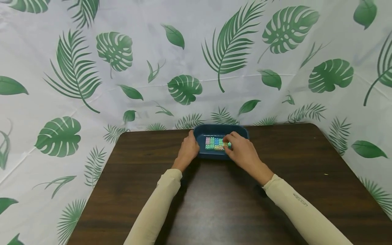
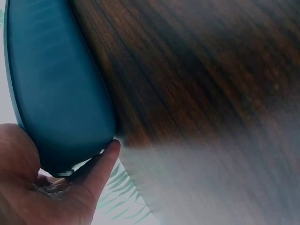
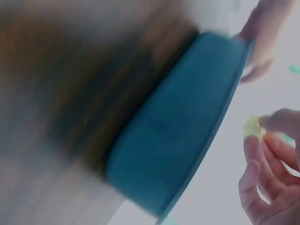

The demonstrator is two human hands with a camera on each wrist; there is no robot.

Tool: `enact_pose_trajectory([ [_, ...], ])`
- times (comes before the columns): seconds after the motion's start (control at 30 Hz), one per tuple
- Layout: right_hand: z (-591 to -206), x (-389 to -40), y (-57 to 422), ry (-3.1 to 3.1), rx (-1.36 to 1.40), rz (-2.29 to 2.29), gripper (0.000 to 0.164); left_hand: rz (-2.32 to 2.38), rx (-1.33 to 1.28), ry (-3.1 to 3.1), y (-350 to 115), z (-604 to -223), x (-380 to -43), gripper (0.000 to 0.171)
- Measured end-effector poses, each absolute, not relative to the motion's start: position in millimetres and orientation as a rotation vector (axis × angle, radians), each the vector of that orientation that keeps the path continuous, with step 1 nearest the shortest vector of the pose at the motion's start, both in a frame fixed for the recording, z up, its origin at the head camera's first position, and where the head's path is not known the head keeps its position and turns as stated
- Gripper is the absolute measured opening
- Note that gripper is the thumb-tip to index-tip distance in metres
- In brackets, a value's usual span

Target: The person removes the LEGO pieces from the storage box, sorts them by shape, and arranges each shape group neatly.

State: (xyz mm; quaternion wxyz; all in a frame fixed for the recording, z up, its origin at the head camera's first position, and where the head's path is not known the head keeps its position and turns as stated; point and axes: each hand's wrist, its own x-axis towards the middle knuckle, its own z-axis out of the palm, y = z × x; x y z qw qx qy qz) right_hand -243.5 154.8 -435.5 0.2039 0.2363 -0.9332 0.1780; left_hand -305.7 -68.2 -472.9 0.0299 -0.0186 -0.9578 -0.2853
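Observation:
A dark blue plastic tub (image 1: 214,156) sits near the far edge of the table. Inside it, small studded blocks (image 1: 214,141) in pink, green, blue, yellow and orange form a flat, close-set patch. My left hand (image 1: 187,151) grips the tub's left end; in the left wrist view its thumb and fingers (image 2: 107,157) wrap that end. Over the right part of the tub, my right hand (image 1: 243,153) pinches a small yellow block (image 3: 252,127) between thumb and fingertips. That hand covers the right side of the patch in the head view.
The dark wood-grain table (image 1: 226,200) stretches toward me. A white cloth with green leaf prints (image 1: 185,90) hangs right behind its far edge and down the sides. One tiny pale scrap (image 1: 326,174) lies on the table to the right.

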Motion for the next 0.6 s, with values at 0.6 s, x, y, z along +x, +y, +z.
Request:
enact_pose_trajectory([
  [0.6, -475.0, -186.6, 106.4, -2.742, 1.156, 0.318, 0.018, -0.851, -0.015, -2.953, -65.9, -472.9, -305.2, 0.054],
])
